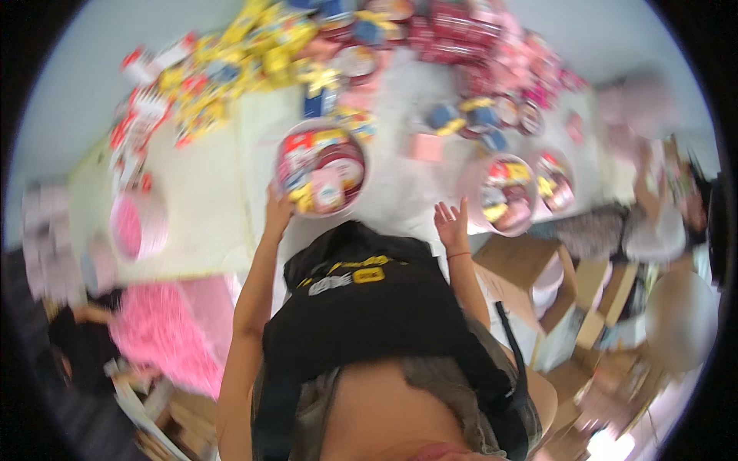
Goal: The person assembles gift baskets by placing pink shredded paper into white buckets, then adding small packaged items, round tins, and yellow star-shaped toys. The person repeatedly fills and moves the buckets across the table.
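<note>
In front of me stands a round pink tub (284, 188) filled with small packets in red, yellow, blue and pink, with a round dark red-rimmed pack among them. My left hand (278, 210) grips the near left side of this tub; some fingers are hidden against its wall. My right hand (452, 223) is empty, its fingers spread, beside a second filled pink tub (475, 184). Behind that one is a third filled tub (565, 163). A small pink box (427, 147) lies on the table between the first two tubs. Motion blur softens the picture.
Yellow packets (269, 46) and red-and-white packs (142, 115) heap at the far left, dark red packs (457, 34) at the far right. A tub of pink filler (128, 224) stands left; more pink shred (165, 326) lies below it. Cardboard boxes (523, 265) and other people are nearby.
</note>
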Demonstrator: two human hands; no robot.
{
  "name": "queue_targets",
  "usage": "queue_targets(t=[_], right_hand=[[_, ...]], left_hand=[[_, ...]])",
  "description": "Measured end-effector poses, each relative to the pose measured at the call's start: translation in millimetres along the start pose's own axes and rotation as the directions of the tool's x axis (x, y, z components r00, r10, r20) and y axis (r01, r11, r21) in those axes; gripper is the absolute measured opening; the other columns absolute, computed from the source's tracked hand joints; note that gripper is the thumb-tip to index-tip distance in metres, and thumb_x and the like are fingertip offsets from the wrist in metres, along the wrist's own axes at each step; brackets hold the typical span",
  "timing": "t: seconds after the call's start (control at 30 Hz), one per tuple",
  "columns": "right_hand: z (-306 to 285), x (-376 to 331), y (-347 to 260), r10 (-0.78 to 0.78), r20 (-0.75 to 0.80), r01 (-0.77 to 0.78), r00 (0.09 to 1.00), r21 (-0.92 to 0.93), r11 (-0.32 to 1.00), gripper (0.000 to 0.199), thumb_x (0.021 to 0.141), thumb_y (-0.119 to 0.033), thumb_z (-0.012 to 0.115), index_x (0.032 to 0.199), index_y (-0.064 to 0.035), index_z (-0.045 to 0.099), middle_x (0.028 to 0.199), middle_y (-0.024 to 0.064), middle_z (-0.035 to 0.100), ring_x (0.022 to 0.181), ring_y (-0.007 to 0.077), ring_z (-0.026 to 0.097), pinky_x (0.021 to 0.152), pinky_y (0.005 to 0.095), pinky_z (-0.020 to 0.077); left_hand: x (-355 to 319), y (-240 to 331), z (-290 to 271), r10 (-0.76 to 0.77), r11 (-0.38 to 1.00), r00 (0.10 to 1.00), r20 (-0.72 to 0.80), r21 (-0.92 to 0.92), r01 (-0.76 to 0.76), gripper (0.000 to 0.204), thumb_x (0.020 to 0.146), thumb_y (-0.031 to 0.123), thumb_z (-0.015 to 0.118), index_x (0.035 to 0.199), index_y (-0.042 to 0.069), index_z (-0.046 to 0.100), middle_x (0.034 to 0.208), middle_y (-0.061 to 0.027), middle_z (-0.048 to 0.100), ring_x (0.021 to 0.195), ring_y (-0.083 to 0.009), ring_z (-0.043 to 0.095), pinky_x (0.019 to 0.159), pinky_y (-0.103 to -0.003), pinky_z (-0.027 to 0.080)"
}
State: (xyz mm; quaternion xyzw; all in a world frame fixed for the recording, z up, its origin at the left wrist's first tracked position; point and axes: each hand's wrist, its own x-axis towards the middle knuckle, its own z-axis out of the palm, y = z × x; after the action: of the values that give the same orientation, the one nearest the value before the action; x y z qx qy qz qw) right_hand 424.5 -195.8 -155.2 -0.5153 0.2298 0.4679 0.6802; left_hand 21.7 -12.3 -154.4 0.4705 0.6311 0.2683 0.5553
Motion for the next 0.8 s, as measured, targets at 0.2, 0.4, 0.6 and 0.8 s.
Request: queue_targets(t=[0.2,0.4,0.6,0.8], right_hand=[[-54.7,37.5,-68.7,-0.101,0.225,-0.078,0.969,0.669,0.739,0.063,0.087,-0.014,0.058,0.141,0.0031,0.03,0.139,0.0281,0.04,0.125,0.0487,0.046,0.099,0.051,0.0513],[-76.1,53.1,-111.9,-0.207,0.21,0.001,0.956,0.7,0.715,0.054,0.089,-0.013,0.048,0.136,0.0079,0.032,0.14,0.0328,0.035,0.13,0.0537,0.037,0.106,0.0528,0.0466],[-125.9,68.5,-184.9,-0.383,0.239,0.11,0.892,0.709,0.697,0.072,0.086,-0.021,0.062,0.142,0.0024,0.024,0.146,0.0311,0.028,0.135,0.0495,0.035,0.109,0.056,0.041],[-164.6,34.8,-209.6,-0.284,0.143,0.291,0.948,-0.03,0.956,0.081,0.095,-0.051,0.054,0.153,-0.0075,0.019,0.157,0.0176,0.023,0.14,0.0406,0.03,0.113,0.0545,0.0284]], left_hand=[[-31.7,-8.6,46.1,-0.023,0.999,0.967,0.254,0.053,0.009,0.062,0.088,0.007,0.047,0.144,0.004,0.021,0.126,-0.0229,0.051,0.092,-0.0328,0.066,0.07,-0.041,0.063],[-6.5,-81.8,147.5,0.481,0.766,0.732,0.482,0.175,-0.619,0.06,0.084,0.009,0.056,0.138,0.006,0.031,0.124,-0.0166,0.051,0.098,-0.027,0.064,0.072,-0.038,0.061],[-93.3,44.4,292.9,-0.08,0.985,0.773,0.629,-0.068,0.156,0.07,0.089,0.008,0.059,0.146,0.013,0.019,0.142,-0.0158,0.037,0.118,-0.0344,0.056,0.076,-0.046,0.062],[-71.6,66.2,397.9,0.01,0.925,0.68,0.733,-0.265,0.273,0.067,0.094,0.011,0.061,0.149,0.012,0.022,0.147,-0.0123,0.033,0.118,-0.0287,0.057,0.088,-0.043,0.059]])
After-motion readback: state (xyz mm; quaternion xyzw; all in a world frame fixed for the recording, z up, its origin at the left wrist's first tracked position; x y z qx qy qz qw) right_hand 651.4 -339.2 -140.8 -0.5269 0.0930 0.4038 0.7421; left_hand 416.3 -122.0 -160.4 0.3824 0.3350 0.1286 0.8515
